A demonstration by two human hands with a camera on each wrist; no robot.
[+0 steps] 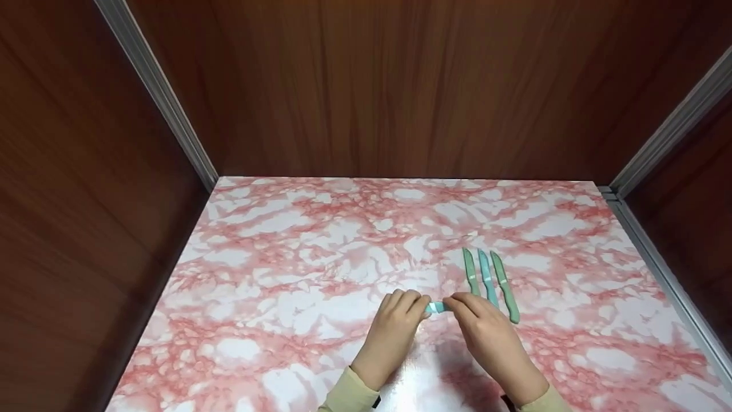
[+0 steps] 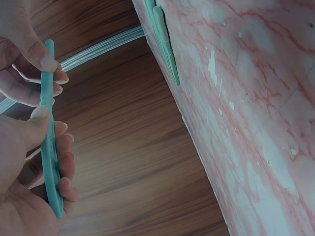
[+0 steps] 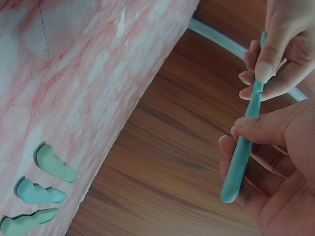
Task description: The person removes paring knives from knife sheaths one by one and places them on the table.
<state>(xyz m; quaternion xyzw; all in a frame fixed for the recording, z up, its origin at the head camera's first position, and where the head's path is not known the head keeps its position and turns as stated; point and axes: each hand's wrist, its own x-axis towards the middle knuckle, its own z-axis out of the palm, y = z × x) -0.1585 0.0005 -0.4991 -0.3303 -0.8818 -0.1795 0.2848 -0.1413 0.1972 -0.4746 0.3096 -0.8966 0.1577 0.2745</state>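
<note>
Both hands hold one teal knife [image 1: 436,307] level between them, above the near part of the table. My left hand [image 1: 393,317] grips the blade end, its thumb pressed along it in the left wrist view. The handle end is pinched by my right hand [image 1: 486,323], thumb on top and fingers beneath, as the right wrist view shows. A short pale band shows mid-knife between the hands. Just beyond the right hand lie a green knife [image 1: 469,268], a blue knife [image 1: 485,272] and another green knife [image 1: 505,289], side by side, tips pointing away; the hand partly covers the first two.
The table [image 1: 274,332] has a red and white marbled top. Brown wood-grain panels [image 1: 366,86] enclose it at the back and both sides, with grey metal rails [image 1: 166,91] at the corners.
</note>
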